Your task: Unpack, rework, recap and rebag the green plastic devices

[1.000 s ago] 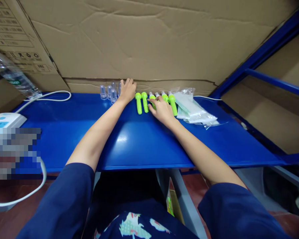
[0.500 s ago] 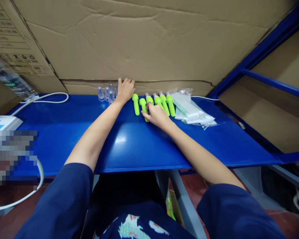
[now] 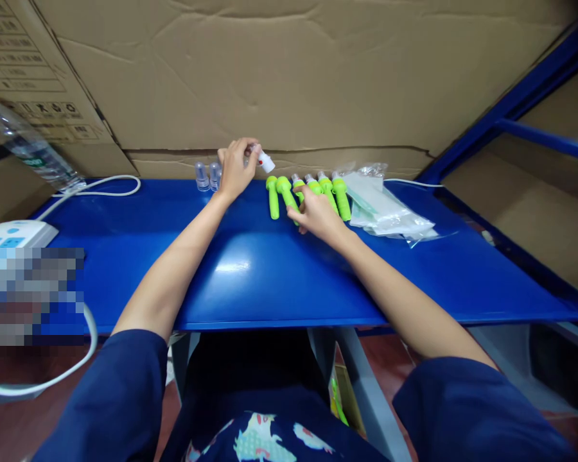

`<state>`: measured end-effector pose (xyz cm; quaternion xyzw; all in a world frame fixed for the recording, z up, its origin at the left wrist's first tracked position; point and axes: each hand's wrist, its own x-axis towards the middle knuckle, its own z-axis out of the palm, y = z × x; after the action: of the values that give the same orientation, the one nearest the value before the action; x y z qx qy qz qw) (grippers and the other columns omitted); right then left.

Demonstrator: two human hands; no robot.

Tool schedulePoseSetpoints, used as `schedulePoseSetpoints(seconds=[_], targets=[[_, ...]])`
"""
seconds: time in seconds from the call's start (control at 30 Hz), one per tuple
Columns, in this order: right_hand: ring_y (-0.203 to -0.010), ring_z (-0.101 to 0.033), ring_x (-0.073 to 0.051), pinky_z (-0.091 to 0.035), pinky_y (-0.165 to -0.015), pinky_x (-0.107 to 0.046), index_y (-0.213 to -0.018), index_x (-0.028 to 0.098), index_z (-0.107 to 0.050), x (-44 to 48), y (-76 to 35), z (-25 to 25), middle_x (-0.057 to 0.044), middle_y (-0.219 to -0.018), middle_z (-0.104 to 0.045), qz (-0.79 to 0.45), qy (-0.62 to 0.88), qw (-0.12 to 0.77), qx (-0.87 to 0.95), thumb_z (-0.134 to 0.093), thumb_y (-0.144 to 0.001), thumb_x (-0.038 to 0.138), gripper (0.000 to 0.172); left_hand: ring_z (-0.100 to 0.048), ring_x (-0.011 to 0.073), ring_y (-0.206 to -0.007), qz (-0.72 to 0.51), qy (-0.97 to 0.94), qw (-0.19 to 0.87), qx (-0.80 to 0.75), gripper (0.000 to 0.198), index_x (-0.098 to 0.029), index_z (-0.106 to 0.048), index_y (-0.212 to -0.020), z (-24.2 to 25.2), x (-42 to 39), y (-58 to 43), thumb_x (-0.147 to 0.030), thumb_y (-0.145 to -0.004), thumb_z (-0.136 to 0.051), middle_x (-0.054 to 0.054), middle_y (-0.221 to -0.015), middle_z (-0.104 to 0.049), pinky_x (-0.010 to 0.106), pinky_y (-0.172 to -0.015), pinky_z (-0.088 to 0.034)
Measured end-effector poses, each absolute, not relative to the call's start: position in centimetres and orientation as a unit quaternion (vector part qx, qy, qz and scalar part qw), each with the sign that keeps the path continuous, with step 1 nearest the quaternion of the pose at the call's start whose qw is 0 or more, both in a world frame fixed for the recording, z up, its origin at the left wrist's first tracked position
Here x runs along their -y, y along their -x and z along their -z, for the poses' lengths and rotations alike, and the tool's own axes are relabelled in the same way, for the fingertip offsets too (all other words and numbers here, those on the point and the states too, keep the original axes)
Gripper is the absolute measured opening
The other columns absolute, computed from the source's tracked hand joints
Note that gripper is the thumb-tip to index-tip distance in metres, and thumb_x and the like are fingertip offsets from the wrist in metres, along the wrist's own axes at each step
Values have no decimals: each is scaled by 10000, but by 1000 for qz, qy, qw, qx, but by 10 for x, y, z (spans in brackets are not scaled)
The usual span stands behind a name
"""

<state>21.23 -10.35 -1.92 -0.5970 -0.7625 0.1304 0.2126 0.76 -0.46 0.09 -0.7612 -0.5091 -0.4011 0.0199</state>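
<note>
My left hand (image 3: 237,168) is raised near the cardboard at the back. Its fingers pinch a small clear plastic piece with a white end (image 3: 266,162) and a red spot. Behind and beside that hand stand clear plastic caps (image 3: 201,176), partly hidden by it. My right hand (image 3: 318,215) has its fingers closed round the lower part of a lime-green flashlight-shaped handle (image 3: 284,187), which leans to one side. To its left lies a similar green handle (image 3: 273,197). Several more green handles with clear tips (image 3: 341,197) lie in a row to the right, some partly covered by my right hand.
Clear plastic bags (image 3: 390,215) lie right of the green handles on the blue table (image 3: 250,282). A cardboard wall (image 3: 289,83) rises behind. At left are a water bottle (image 3: 33,151), a white power strip (image 3: 24,234) and a white cable (image 3: 120,177).
My left hand has lifted from the clear caps, bringing up the white-ended piece toward the handles. The green handle at my right hand has tilted. The whole view has shifted slightly.
</note>
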Motion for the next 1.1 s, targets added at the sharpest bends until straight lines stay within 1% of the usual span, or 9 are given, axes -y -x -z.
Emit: schedulePoseSetpoints(seconds=[0.1,0.17,0.27,0.37,0.5,0.67,0.77,0.97,1.1], targets=[[-809,-764,-309,-568,-868,-477,-1472,96,-575,101,-213,19,-135,-926,-781,-88,585,236,771,-533,-980,330,546,-668,251,-1227,458,745,-22,485,480,-284,-621,-1362,-7,-3,-2,-556,-1103,-323,100,-1279,-741,400,-1096,-469],[-880,-759,-311,-570,-865,-473,-1444,128,-618,98,-215,22,-148,-1059,-784,-42,556,262,787,-543,-981,350,519,-712,223,-1104,519,720,-56,457,408,-269,-667,-1278,-12,-14,2,-503,-1099,-385,75,-1178,-767,355,-1020,-525],[-902,-745,-302,-580,-842,-470,-1384,151,-666,93,-218,30,-155,-1136,-775,24,498,307,810,-552,-986,351,460,-736,211,-981,584,686,-111,420,349,-246,-724,-1122,-15,-34,10,-478,-1070,-468,58,-1052,-782,332,-931,-576],[-881,-738,-285,-591,-822,-459,-1370,159,-674,90,-220,37,-152,-1135,-776,59,460,339,818,-555,-999,355,435,-740,219,-934,578,679,-179,416,427,-243,-746,-1073,-11,-47,16,-592,-1035,-503,67,-989,-780,351,-886,-605],[-901,-742,-291,-594,-842,-472,-1368,173,-684,90,-219,41,-141,-1121,-783,62,450,334,826,-568,-997,348,427,-748,238,-960,547,689,-220,422,541,-199,-743,-1112,-6,-44,17,-674,-1013,-503,101,-964,-765,373,-877,-613],[-982,-745,-319,-585,-901,-506,-1382,165,-685,90,-219,43,-156,-1162,-777,65,454,315,831,-572,-999,343,437,-750,254,-970,498,709,-234,440,467,-231,-715,-1198,-10,-26,16,-618,-1034,-512,103,-972,-762,407,-885,-603],[-999,-742,-321,-580,-913,-509,-1385,151,-679,91,-219,43,-169,-1179,-770,76,458,309,830,-558,-1012,354,442,-756,249,-964,483,711,-241,451,466,-194,-700,-1210,-13,-23,16,-584,-1051,-502,124,-1020,-756,400,-883,-595],[-927,-736,-309,-576,-865,-492,-1380,148,-678,93,-216,44,-171,-1132,-768,65,479,305,821,-544,-1020,378,448,-743,228,-993,447,731,-248,452,432,-191,-703,-1184,-18,-11,10,-555,-1058,-507,128,-1098,-760,372,-919,-589],[-833,-724,-292,-570,-824,-480,-1351,162,-698,92,-218,42,-146,-1030,-769,47,490,304,816,-550,-1011,401,442,-735,245,-1071,399,757,-263,445,474,-189,-673,-1300,-18,-7,9,-552,-1077,-467,129,-1136,-754,403,-983,-567]])
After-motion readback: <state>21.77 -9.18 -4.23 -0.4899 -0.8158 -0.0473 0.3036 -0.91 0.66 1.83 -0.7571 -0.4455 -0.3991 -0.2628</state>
